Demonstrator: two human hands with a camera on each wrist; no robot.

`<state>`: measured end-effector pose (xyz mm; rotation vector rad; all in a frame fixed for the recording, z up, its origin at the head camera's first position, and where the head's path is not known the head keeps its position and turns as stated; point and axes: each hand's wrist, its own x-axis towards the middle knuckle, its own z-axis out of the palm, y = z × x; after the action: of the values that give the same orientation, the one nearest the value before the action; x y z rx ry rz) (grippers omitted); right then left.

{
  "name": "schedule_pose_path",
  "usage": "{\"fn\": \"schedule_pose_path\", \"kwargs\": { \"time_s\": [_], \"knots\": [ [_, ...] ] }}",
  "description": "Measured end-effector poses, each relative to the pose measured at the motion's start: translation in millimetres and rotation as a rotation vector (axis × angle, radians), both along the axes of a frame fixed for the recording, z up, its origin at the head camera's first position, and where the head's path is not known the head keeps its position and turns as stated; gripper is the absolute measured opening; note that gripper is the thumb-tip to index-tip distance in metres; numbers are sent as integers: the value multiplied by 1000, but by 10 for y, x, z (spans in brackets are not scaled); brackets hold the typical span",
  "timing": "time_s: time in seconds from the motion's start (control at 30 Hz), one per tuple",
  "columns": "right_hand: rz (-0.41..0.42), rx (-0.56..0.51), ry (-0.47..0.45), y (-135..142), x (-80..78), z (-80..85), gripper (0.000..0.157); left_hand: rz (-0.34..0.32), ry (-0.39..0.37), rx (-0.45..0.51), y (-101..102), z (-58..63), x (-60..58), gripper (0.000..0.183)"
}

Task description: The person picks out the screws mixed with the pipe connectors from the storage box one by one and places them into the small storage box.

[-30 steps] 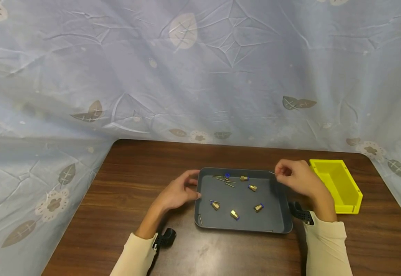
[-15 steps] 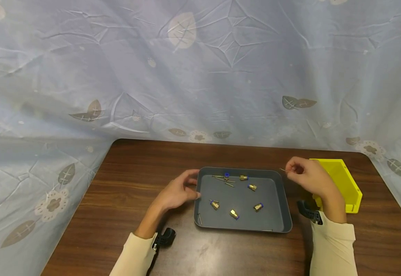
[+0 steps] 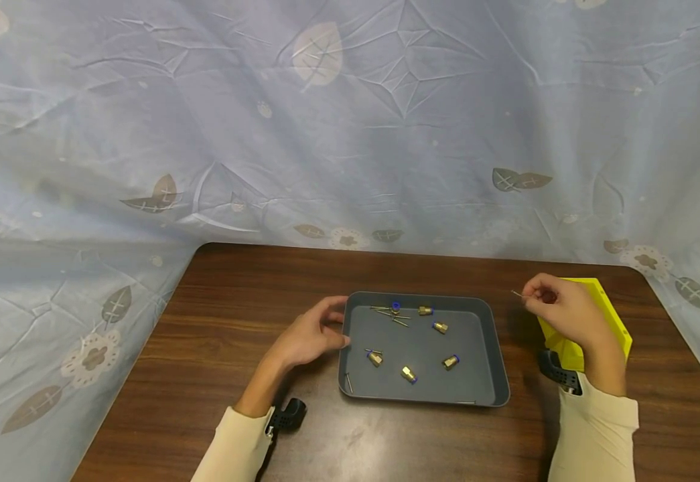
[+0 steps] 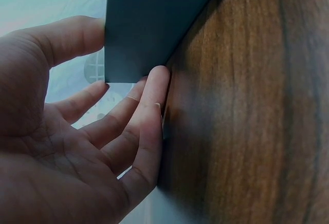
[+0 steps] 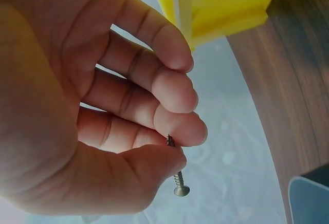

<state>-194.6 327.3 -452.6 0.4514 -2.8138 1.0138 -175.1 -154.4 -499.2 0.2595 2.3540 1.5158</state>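
One screw [image 5: 180, 185] is pinched by the right hand [image 3: 567, 312]; fittings [image 3: 408, 373] and other screws [image 3: 400, 323] remain in the tray [image 3: 470, 341], touched at left by the left hand [image 3: 306, 336].

Right hand [image 3: 567, 311] in fingertip pinch

Table [image 3: 235, 301] in front, cloth [image 3: 350, 134] behind it. Tray [image 3: 425, 348] near mid-table, bin [image 3: 617, 328] to its right, apart. Left hand [image 3: 310, 338] at tray's left wall, touching. Right hand [image 3: 567, 311] right of tray, overlapping bin's left part in head view; held screw [image 3: 517, 293] between its fingertips, pointing left toward tray. In tray: six fittings [image 3: 408, 373], three along the back, three nearer the front. Loose screws [image 3: 400, 323]: group around back-left fitting, one beside front-left fitting, one in front-left corner, one along front wall, right of centre.
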Motion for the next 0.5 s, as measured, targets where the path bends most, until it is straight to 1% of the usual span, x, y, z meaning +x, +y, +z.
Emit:
{"fn": "schedule_pose_path", "kwargs": {
  "time_s": [0.23, 0.5],
  "knots": [
    [-20, 8, 55, 120, 15, -42, 4, -2, -6, 21, 3, 1, 5, 80],
    [-52, 7, 62, 186, 26, -63, 4, -3, -10, 21, 2, -5, 4, 80]
  ]
}}
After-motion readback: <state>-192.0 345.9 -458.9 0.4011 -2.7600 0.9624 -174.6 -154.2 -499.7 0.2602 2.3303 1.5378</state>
